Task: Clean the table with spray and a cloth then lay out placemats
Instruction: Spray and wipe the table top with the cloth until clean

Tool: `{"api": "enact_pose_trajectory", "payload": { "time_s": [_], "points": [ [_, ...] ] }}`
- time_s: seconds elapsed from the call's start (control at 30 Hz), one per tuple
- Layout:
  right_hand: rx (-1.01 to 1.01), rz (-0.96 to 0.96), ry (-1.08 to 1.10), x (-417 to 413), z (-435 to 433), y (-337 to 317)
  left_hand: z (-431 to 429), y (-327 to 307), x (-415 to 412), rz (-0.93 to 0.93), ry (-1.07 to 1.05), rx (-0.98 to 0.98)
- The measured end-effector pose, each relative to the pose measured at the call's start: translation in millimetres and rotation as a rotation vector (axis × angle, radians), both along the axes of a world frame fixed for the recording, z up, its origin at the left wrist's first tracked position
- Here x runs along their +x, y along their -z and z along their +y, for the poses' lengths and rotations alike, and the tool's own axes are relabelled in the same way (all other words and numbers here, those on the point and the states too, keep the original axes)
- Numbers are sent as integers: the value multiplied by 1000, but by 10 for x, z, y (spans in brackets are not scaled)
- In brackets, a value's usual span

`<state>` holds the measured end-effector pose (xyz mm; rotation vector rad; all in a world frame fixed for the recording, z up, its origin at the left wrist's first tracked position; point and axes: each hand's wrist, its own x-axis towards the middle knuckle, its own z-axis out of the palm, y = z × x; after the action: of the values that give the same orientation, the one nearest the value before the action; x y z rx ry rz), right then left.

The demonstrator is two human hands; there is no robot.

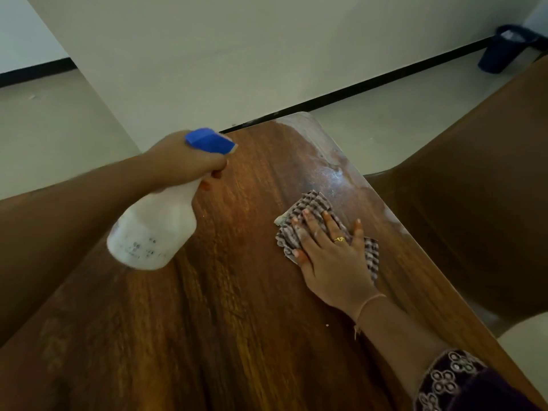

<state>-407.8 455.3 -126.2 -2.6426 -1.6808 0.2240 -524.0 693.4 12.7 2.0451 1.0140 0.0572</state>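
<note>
Head view shows the left hand [189, 161] gripping the spray bottle [154, 229] aloft, aimed at the counter [237, 321] – while the right hand [332, 250], fingers flat, presses the cloth [311, 209] beside the wet far corner, likely to wipe it.

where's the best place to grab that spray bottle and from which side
Take the spray bottle at its narrow neck, just under the blue head, coming from the back, opposite the nozzle. The white body flares too wide for a firm wrap; from there the fingers curl forward under the head. The left hand holds it just so.
</note>
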Motion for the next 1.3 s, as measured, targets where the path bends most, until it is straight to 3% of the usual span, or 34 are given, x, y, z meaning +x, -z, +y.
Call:
{"api": "enact_pose_trajectory", "payload": {
  "time_s": [0.13,0.27,0.47,0.6,0.8,0.93,1.1,1.3],
  "points": [
    [44,3,-35,24,7,12,54,-120,514,-4,60,139],
    [72,-7,-82,170,64,10,156,-172,915,128,159,373],
    [135,-2,-71,175,81,41,393,-94,1271,260,199,193],
    [164,20,-69,175,82,57,520,21,1453,298,154,435],
    [178,43,-66,176,77,53,553,127,1756,317,191,171],
    [187,47,-66,171,81,49,563,183,1923,299,178,443],
    [209,50,-67,184,84,42,594,227,2031,366,211,232],
    [225,52,-67,189,84,47,597,265,2096,338,216,458]
  ]
}}
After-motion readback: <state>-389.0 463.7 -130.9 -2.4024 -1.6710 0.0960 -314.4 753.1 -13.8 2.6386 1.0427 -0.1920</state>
